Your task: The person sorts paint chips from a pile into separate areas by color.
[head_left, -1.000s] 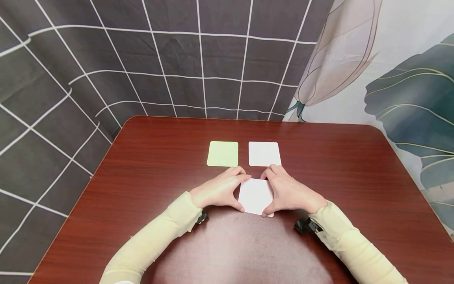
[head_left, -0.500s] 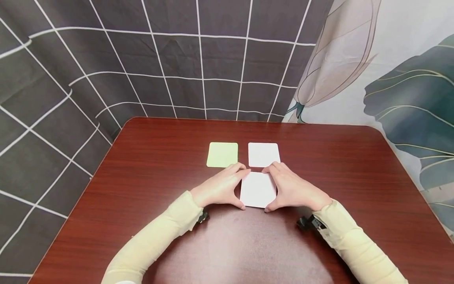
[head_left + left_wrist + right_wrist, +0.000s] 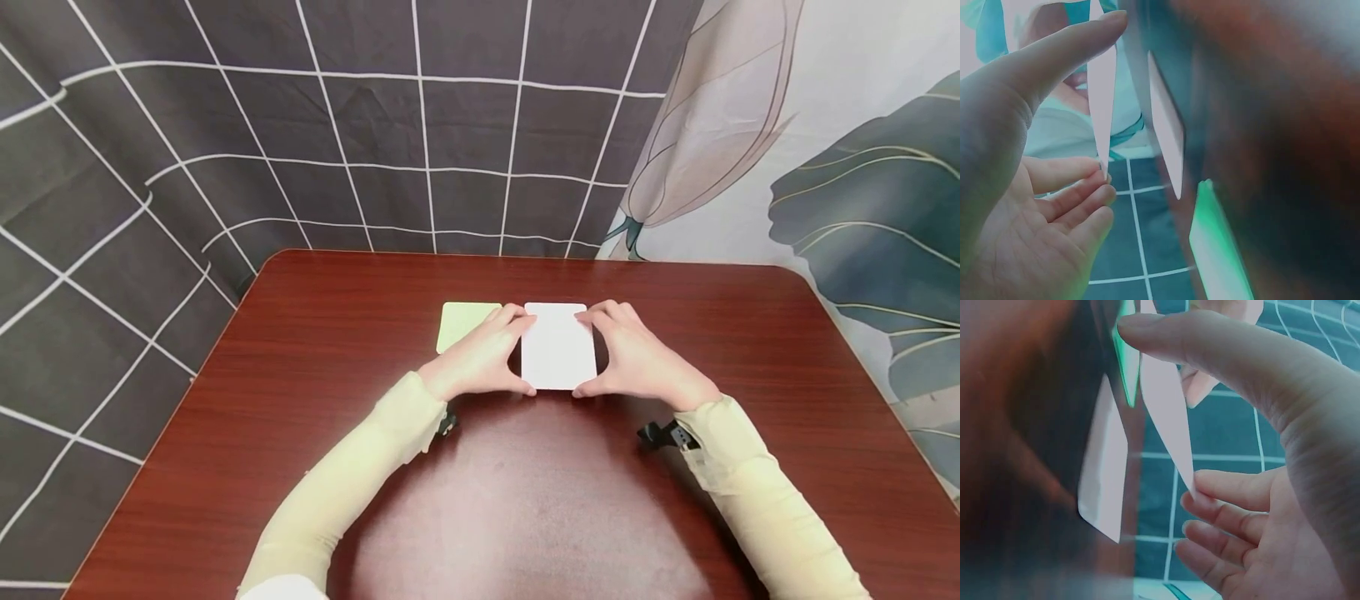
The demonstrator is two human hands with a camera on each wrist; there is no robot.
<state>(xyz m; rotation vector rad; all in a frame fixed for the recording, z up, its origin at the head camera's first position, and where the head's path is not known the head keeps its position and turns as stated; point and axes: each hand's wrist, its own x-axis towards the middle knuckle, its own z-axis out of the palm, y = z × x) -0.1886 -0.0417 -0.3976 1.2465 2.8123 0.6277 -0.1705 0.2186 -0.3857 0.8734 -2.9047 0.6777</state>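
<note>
White card (image 3: 558, 354) was what you held between both hands, lifted clear of the counter (image 3: 315, 375): the wrist views showed it edge-on in the air, with a second white card (image 3: 1166, 140) lying flat on the wood beneath it. Your left hand (image 3: 483, 360) took the card's left side, thumb at the near corner and fingers (image 3: 513, 315) at the far corner, so the fingers were clamped on the card's edge rather than spread free. Your right hand (image 3: 637, 362) mirrored that on the right side, thumb near, fingers far, pinching the same card. In the left wrist view your thumb pressed one end of the thin card (image 3: 1101, 94) and the curled fingers (image 3: 1079, 187) met the other end. The right wrist view showed the same hold, with the card (image 3: 1169, 419) spanning thumb to fingertips above the flat card (image 3: 1105, 472). From the head view the held card hung over the middle of the counter, somewhat toward the far edge, and covered the flat card there. Just left of it lay a pale green card (image 3: 457, 323), flat on the wood, its right part hidden behind your left hand. Both your sleeves were pale yellow, and a dark grid-patterned cloth (image 3: 225, 125) hung beyond the far edge.
</note>
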